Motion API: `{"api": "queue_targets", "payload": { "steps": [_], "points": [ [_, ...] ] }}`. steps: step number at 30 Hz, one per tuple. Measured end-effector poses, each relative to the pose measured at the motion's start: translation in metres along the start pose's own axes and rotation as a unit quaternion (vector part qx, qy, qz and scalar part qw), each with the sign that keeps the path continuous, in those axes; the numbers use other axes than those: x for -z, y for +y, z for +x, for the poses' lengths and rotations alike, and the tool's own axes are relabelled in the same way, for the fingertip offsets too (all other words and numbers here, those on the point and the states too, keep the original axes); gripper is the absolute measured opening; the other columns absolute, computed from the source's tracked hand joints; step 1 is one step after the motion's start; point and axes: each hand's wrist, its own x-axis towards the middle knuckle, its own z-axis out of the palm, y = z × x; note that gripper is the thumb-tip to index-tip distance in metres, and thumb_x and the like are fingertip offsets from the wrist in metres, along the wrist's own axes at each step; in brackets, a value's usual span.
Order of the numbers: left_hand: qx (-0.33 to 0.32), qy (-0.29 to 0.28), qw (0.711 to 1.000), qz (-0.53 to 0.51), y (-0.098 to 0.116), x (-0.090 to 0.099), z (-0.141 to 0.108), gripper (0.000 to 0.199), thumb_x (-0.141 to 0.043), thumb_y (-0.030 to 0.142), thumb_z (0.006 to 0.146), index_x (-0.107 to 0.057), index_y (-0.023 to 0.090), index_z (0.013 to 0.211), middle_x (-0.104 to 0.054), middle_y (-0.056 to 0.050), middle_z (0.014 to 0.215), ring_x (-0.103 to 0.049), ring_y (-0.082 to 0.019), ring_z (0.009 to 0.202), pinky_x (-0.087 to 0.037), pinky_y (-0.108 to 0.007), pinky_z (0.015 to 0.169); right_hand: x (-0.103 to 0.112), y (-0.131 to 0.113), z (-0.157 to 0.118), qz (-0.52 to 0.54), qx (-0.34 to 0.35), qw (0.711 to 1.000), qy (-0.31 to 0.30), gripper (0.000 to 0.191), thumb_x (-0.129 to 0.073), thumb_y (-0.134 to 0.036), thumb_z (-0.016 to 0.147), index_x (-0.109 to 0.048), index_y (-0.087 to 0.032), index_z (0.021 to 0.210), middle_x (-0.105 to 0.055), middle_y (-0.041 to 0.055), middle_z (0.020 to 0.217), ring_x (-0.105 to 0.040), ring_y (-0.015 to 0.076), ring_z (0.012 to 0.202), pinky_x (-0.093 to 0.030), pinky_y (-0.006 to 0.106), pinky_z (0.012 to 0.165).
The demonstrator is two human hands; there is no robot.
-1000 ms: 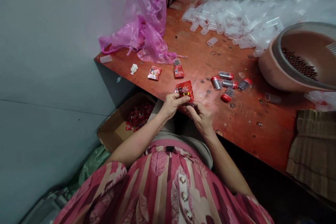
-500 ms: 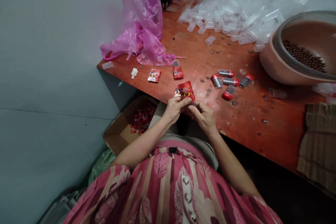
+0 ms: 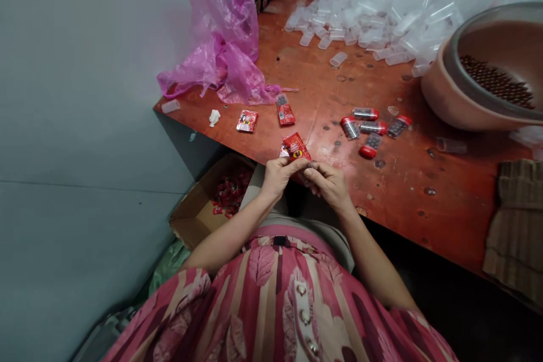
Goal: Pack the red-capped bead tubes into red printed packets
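Observation:
Over the table's near edge, my left hand (image 3: 276,182) is closed on a red printed packet (image 3: 296,147), thumb on top. Right beside it, my right hand (image 3: 330,185) is closed too, its fingertips meeting the left thumb at the packet's lower end. A small dark thing shows between the fingertips, too hidden to name. Just beyond lie a red packet with a clear tube (image 3: 285,110) sticking out of its top and another red packet (image 3: 247,121) lying flat. To the right are several red-capped clear tubes (image 3: 373,128) filled with dark balls.
A pink plastic bag (image 3: 229,28) lies at the back left of the red table (image 3: 407,192). Empty clear tubes (image 3: 360,22) are heaped at the back. Nested bowls (image 3: 445,90) with brown balls stand right. Below the edge, a cardboard box (image 3: 190,209) holds red packets.
The red packet has tilted and sunk lower in my hands. My fingertips have come closer together at its lower end. The view has shifted slightly.

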Motion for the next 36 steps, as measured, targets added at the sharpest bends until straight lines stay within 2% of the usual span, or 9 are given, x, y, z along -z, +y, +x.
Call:
{"api": "queue_targets", "payload": {
  "steps": [3, 8, 15, 20, 22, 25, 28, 32, 36],
  "points": [
    [-0.001, 0.007, 1.0, -0.022, 0.0, -0.005, -0.003, 0.034, -0.074, 0.045, 0.061, -0.066, 0.011, 0.064, -0.062, -0.001, 0.057, -0.055, -0.011, 0.05, -0.044, -0.024, 0.052, 0.001, 0.002, 0.004, 0.044, -0.019, 0.999, -0.023, 0.031, -0.059, -0.048, 0.078, -0.055, -0.019, 0.066, -0.048, -0.0065, 0.045, -0.04, 0.0058, 0.034, -0.029, 0.018, 0.033],
    [0.026, -0.003, 0.997, -0.07, -0.002, -0.007, -0.002, 0.036, -0.074, 0.046, 0.061, -0.064, 0.012, 0.064, -0.059, 0.0, 0.056, -0.051, -0.009, 0.047, -0.042, -0.024, 0.05, -0.009, 0.005, 0.004, -0.017, 0.014, 0.999, 0.033, 0.029, -0.057, -0.046, 0.081, -0.058, -0.019, 0.07, -0.05, -0.0054, 0.05, -0.043, 0.0059, 0.038, -0.034, 0.018, 0.037],
    [-0.026, 0.028, 0.999, 0.034, -0.002, 0.003, -0.004, 0.035, -0.071, 0.046, 0.065, -0.064, 0.012, 0.062, -0.056, 0.001, 0.053, -0.049, -0.008, 0.048, -0.038, -0.021, 0.048, -0.02, 0.01, 0.005, 0.041, -0.019, 0.998, 0.043, 0.03, -0.059, -0.048, 0.078, -0.058, -0.018, 0.07, -0.051, -0.0061, 0.046, -0.045, 0.0062, 0.035, -0.035, 0.018, 0.035],
    [0.029, -0.062, 0.988, -0.135, 0.001, 0.003, -0.01, 0.036, -0.066, 0.048, 0.071, -0.062, 0.012, 0.07, -0.058, 0.0, 0.056, -0.052, -0.011, 0.047, -0.043, -0.026, 0.049, -0.019, 0.013, 0.006, 0.092, -0.048, 0.995, 0.005, 0.029, -0.065, -0.046, 0.074, -0.061, -0.017, 0.074, -0.056, -0.0054, 0.049, -0.049, 0.0062, 0.037, -0.039, 0.017, 0.035],
    [0.042, -0.044, 0.983, -0.174, 0.002, 0.003, -0.008, 0.035, -0.072, 0.044, 0.066, -0.062, 0.011, 0.07, -0.06, -0.001, 0.059, -0.053, -0.01, 0.048, -0.045, -0.025, 0.051, -0.019, 0.013, 0.006, 0.116, -0.056, 0.992, 0.014, 0.028, -0.068, -0.044, 0.071, -0.062, -0.017, 0.079, -0.06, -0.0044, 0.054, -0.053, 0.007, 0.041, -0.044, 0.018, 0.039],
    [0.036, 0.028, 0.977, -0.208, 0.003, 0.002, -0.005, 0.033, -0.078, 0.037, 0.059, -0.061, 0.01, 0.067, -0.064, -0.002, 0.066, -0.057, -0.009, 0.057, -0.047, -0.024, 0.06, -0.021, 0.013, 0.002, 0.181, -0.056, 0.981, 0.046, 0.034, -0.072, -0.04, 0.068, -0.06, -0.019, 0.092, -0.066, -0.0034, 0.066, -0.063, 0.0105, 0.053, -0.055, 0.023, 0.051],
    [0.037, 0.053, 0.975, -0.214, 0.001, -0.001, -0.004, 0.03, -0.079, 0.033, 0.058, -0.064, 0.01, 0.07, -0.065, -0.002, 0.07, -0.059, -0.009, 0.061, -0.048, -0.023, 0.062, -0.025, 0.012, -0.003, 0.189, -0.043, 0.978, 0.082, 0.032, -0.075, -0.036, 0.067, -0.06, -0.019, 0.09, -0.068, -0.0027, 0.069, -0.066, 0.0122, 0.058, -0.058, 0.027, 0.058],
    [0.036, 0.062, 0.974, -0.215, -0.004, -0.004, -0.009, 0.029, -0.078, 0.031, 0.058, -0.065, 0.01, 0.073, -0.065, -0.002, 0.07, -0.058, -0.009, 0.06, -0.048, -0.022, 0.058, -0.028, 0.011, -0.004, 0.163, -0.01, 0.978, 0.127, 0.027, -0.076, -0.032, 0.066, -0.062, -0.019, 0.084, -0.069, -0.0023, 0.07, -0.066, 0.0122, 0.057, -0.058, 0.027, 0.057],
    [0.068, 0.047, 0.968, -0.236, -0.005, 0.001, -0.015, 0.033, -0.078, 0.035, 0.059, -0.063, 0.009, 0.073, -0.063, -0.001, 0.065, -0.056, -0.009, 0.054, -0.048, -0.024, 0.054, -0.027, 0.011, 0.005, 0.187, -0.024, 0.978, 0.089, 0.026, -0.077, -0.03, 0.064, -0.06, -0.018, 0.079, -0.065, -0.005, 0.061, -0.063, 0.0101, 0.047, -0.055, 0.022, 0.047]
  ]
}}
